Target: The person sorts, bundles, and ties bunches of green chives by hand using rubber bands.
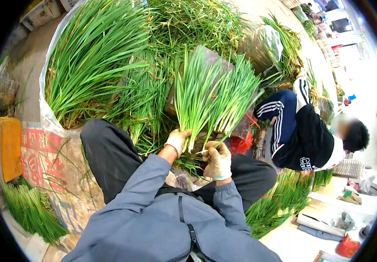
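My left hand (178, 140), in a pale glove, is wrapped round the white lower ends of a bunch of green stalks (193, 87) that fans upward. Close on its right, my right hand (216, 161), also gloved, has its fingers pinched on a thin stalk near the bunch's base. A second bunch (236, 94) lies on a dark board (247, 123) just beyond my right hand, its pale ends toward me. Red plastic (241, 143) shows beside that bunch's lower end.
Large heaps of long green leaves (96, 52) lie ahead and left. A co-worker (310, 131) sits at the right. More bundles (280, 196) stand at lower right and a pile (33, 212) at lower left, by a yellow box (9, 148).
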The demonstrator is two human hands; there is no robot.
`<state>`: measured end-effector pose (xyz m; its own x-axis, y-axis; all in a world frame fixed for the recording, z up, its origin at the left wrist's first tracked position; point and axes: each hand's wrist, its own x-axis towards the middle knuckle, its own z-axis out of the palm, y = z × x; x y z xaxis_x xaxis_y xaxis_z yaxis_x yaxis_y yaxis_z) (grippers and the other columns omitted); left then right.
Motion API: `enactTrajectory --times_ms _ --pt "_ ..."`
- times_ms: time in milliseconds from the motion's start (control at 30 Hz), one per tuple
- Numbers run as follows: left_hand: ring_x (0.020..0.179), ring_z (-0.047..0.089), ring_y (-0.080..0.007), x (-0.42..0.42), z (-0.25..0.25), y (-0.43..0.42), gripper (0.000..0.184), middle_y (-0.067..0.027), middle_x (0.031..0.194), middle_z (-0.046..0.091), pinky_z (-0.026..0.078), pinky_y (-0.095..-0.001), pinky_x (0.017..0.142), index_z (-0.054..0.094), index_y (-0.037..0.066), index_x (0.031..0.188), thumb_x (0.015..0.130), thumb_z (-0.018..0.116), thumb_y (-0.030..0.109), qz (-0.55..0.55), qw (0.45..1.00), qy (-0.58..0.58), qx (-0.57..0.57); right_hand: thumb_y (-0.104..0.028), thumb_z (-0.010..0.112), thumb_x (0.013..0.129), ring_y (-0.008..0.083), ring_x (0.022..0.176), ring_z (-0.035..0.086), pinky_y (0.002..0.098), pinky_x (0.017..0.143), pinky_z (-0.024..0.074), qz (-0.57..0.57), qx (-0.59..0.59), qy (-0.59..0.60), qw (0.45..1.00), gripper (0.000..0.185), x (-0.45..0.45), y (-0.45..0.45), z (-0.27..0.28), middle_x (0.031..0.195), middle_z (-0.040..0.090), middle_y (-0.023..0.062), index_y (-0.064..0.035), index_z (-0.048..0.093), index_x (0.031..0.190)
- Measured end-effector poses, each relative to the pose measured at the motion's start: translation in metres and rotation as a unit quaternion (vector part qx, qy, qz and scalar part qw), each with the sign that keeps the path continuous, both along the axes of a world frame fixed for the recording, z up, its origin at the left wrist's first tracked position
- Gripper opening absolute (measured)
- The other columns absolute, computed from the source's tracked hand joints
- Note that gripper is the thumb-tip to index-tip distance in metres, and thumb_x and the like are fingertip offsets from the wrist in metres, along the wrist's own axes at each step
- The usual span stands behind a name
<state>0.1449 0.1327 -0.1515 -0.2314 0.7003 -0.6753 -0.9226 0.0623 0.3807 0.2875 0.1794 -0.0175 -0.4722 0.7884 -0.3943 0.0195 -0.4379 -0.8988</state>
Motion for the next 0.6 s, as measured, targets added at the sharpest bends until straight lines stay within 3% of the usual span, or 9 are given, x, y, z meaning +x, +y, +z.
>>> enactTrajectory --times_ms 133,200,367,433,467,500,600 --pt "0.072 0.07 -0.0302 -0.003 0.002 0.005 0.024 -0.0171 0.092 0.07 0.06 -0.043 0.063 0.062 -0.002 0.113 0.097 0.054 0.015 -0.023 0.996 -0.071 0.045 -0.002 0.064 0.092 0.0148 0.07 0.064 0.0277 0.062 0.0546 0.039 0.004 -0.086 0.995 0.033 0.004 0.017 -0.005 0.09 0.063 0.0074 -0.0013 0.054 0.123" --pt "0.074 0.07 -0.0345 -0.003 0.001 0.005 0.029 -0.0195 0.093 0.07 0.06 -0.0482 0.066 0.06 -0.001 0.117 0.099 0.05 0.019 -0.013 0.993 -0.112 0.032 -0.002 0.064 0.091 0.0151 0.071 0.065 0.0272 0.062 0.0548 0.04 0.015 -0.122 0.992 0.032 0.003 0.018 -0.021 0.091 0.063 0.0075 0.0008 0.055 0.122" --pt "0.076 0.07 -0.0357 -0.004 -0.001 0.001 0.031 -0.0201 0.097 0.071 0.059 -0.0534 0.066 0.06 0.0 0.119 0.099 0.052 0.022 0.003 0.986 -0.165 0.035 -0.003 0.066 0.09 0.014 0.07 0.065 0.0258 0.06 0.0546 0.055 0.032 -0.166 0.984 0.026 -0.011 0.016 -0.041 0.089 0.065 0.0072 0.0025 0.058 0.114" --pt "0.077 0.071 -0.0341 -0.005 0.0 0.002 0.029 -0.0185 0.099 0.071 0.06 -0.0506 0.067 0.061 0.002 0.117 0.099 0.053 0.022 0.003 0.988 -0.151 0.028 -0.005 0.067 0.09 0.0125 0.066 0.064 0.0255 0.057 0.0538 0.114 0.187 -0.214 0.952 0.022 -0.009 0.026 -0.07 0.085 0.065 0.0056 0.0013 0.06 0.11" --pt "0.073 0.069 -0.0286 -0.001 0.0 0.004 0.028 -0.0136 0.09 0.071 0.057 -0.043 0.063 0.063 0.001 0.11 0.097 0.055 0.025 0.033 0.991 -0.129 0.011 -0.005 0.067 0.09 0.0118 0.065 0.064 0.0256 0.056 0.0533 0.131 0.247 -0.229 0.932 0.02 -0.011 0.028 -0.076 0.083 0.065 0.0047 0.0003 0.061 0.108" --pt "0.073 0.069 -0.0286 0.0 -0.001 0.003 0.028 -0.0136 0.09 0.071 0.057 -0.043 0.063 0.063 0.001 0.11 0.097 0.055 0.025 0.034 0.991 -0.128 0.011 -0.006 0.068 0.09 0.0112 0.063 0.064 0.0257 0.054 0.0528 0.144 0.306 -0.244 0.909 0.017 -0.013 0.031 -0.083 0.08 0.065 0.0038 -0.0007 0.061 0.105" --pt "0.063 0.062 -0.0241 0.001 -0.003 0.002 0.03 -0.0089 0.082 0.067 0.05 -0.0398 0.052 0.064 0.004 0.109 0.095 0.059 0.03 0.014 0.995 -0.094 -0.013 -0.018 0.077 0.084 0.0176 0.072 0.069 0.0317 0.063 0.0552 0.184 0.386 -0.356 0.831 0.032 -0.029 0.033 -0.077 0.087 0.071 0.0115 -0.0021 0.066 0.109"
